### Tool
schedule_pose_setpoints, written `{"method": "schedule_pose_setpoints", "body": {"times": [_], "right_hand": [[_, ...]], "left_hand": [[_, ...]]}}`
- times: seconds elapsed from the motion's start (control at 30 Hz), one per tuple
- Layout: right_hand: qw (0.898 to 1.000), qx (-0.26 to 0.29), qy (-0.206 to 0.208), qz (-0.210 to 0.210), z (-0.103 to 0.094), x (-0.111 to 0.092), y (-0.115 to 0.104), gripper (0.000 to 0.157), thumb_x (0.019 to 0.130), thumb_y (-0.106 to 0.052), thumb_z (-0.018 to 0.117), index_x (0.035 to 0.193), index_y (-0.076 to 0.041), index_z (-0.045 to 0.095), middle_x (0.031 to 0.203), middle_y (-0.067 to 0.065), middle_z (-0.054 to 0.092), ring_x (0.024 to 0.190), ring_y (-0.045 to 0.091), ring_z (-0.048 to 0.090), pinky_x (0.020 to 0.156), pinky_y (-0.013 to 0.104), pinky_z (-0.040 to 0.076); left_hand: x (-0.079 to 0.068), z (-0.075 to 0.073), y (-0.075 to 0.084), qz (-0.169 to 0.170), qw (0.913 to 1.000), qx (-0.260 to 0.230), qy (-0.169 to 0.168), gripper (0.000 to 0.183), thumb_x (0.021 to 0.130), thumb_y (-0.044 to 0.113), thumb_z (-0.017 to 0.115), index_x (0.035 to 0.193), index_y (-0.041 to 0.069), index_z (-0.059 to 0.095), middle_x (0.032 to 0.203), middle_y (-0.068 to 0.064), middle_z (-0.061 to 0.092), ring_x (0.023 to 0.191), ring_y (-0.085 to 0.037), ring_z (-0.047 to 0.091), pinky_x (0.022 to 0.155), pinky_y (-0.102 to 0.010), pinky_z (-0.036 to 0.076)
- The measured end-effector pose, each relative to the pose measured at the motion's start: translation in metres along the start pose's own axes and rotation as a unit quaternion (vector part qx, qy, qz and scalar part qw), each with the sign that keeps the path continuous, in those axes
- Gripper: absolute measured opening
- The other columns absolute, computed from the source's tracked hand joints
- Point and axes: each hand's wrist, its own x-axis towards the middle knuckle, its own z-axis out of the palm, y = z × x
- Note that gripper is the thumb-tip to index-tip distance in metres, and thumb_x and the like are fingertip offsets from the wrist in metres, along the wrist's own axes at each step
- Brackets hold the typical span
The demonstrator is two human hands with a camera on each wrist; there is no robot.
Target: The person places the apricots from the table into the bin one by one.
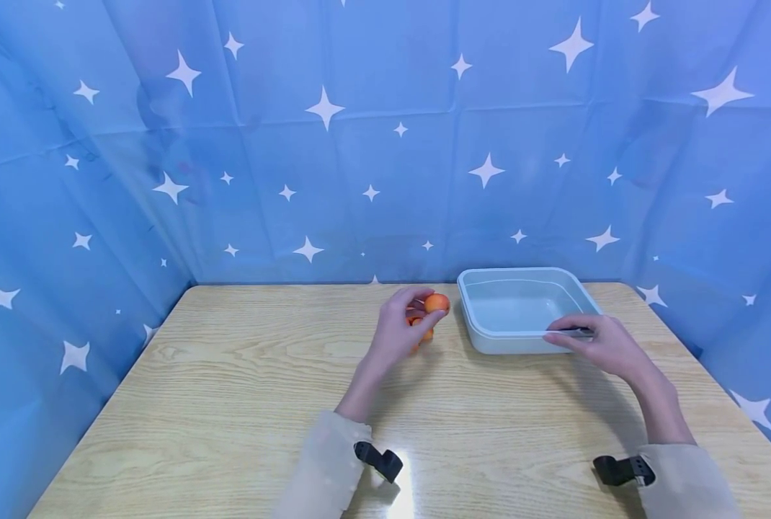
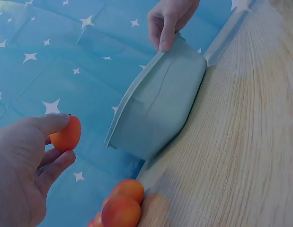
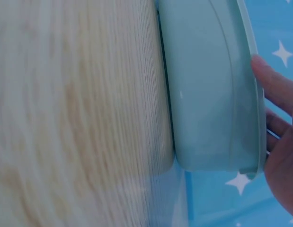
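My left hand (image 1: 395, 330) pinches a small, smooth, orange-red round fruit (image 1: 437, 303) between thumb and fingers, raised above the table. In the left wrist view the held fruit (image 2: 66, 134) shows a tiny dark spot at its top. Just below this hand, more fruits (image 2: 121, 211) of the same kind lie close together on the table, partly covered by the hand in the head view. A pale blue-green plastic container (image 1: 509, 344) stands open-topped to the right of them. At its near right rim, my right hand (image 1: 602, 347) grips the edge, the thumb (image 3: 271, 80) on the near outer side.
A light wood-grain table (image 1: 230, 404) carries everything. Behind it and along both sides hangs a blue cloth (image 1: 385, 144) with white stars. Each sleeve wears a black strap, the left strap (image 1: 377, 461) and the right strap (image 1: 624, 471) both near the table's front.
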Motion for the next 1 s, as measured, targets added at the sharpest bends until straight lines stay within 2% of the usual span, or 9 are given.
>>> {"method": "schedule_pose_setpoints", "body": {"times": [0.17,0.37,0.53,0.7,0.87,1.0], "right_hand": [[1.0,0.001,-0.002,0.004,0.0,0.0,-0.001,0.028,0.093,-0.035,0.074,0.109,-0.012,0.077,0.103,0.005,0.073,0.09,0.012,0.062,0.072,0.028,0.051],[1.0,0.0,-0.004,0.006,0.0,0.001,-0.001,0.029,0.093,-0.035,0.074,0.109,-0.012,0.077,0.103,0.005,0.073,0.09,0.014,0.061,0.072,0.029,0.049],[1.0,-0.002,0.0,0.0,0.001,0.001,0.0,0.027,0.093,-0.034,0.075,0.109,-0.012,0.078,0.102,0.004,0.073,0.089,0.013,0.061,0.072,0.028,0.049],[1.0,-0.002,0.0,0.0,0.001,0.001,0.0,0.027,0.093,-0.035,0.075,0.109,-0.013,0.078,0.102,0.004,0.073,0.09,0.012,0.061,0.072,0.028,0.049],[1.0,-0.003,0.002,0.0,0.001,0.0,-0.001,0.028,0.092,-0.035,0.075,0.109,-0.013,0.078,0.102,0.004,0.073,0.089,0.013,0.061,0.072,0.029,0.05],[1.0,-0.004,0.003,-0.001,0.002,0.001,-0.002,0.028,0.092,-0.035,0.075,0.109,-0.012,0.078,0.102,0.005,0.074,0.089,0.014,0.061,0.072,0.028,0.05]], "left_hand": [[0.001,0.01,0.005,-0.001,0.9999,0.01,0.004,0.036,0.089,0.013,0.079,0.121,0.001,0.068,0.113,-0.01,0.066,0.094,-0.02,0.065,0.084,-0.038,0.059],[0.003,0.021,0.009,0.017,0.9998,0.003,0.005,0.036,0.088,0.014,0.08,0.12,0.001,0.068,0.113,-0.01,0.067,0.094,-0.021,0.066,0.083,-0.038,0.059],[0.005,0.032,0.01,0.032,0.9994,-0.013,0.006,0.034,0.088,0.012,0.08,0.118,0.002,0.069,0.109,-0.009,0.068,0.094,-0.02,0.066,0.082,-0.028,0.058],[0.006,0.042,0.012,0.03,0.9994,-0.015,0.003,0.032,0.088,0.011,0.079,0.118,0.003,0.069,0.11,-0.007,0.068,0.092,-0.016,0.066,0.081,-0.022,0.057],[0.007,0.052,0.015,0.025,0.9995,-0.019,-0.01,0.032,0.089,0.01,0.078,0.119,0.002,0.069,0.111,-0.009,0.067,0.092,-0.015,0.065,0.082,-0.025,0.058],[0.007,0.058,0.017,0.029,0.9993,-0.019,-0.015,0.033,0.089,0.008,0.078,0.119,0.0,0.069,0.112,-0.011,0.066,0.091,-0.019,0.066,0.082,-0.027,0.058]]}}
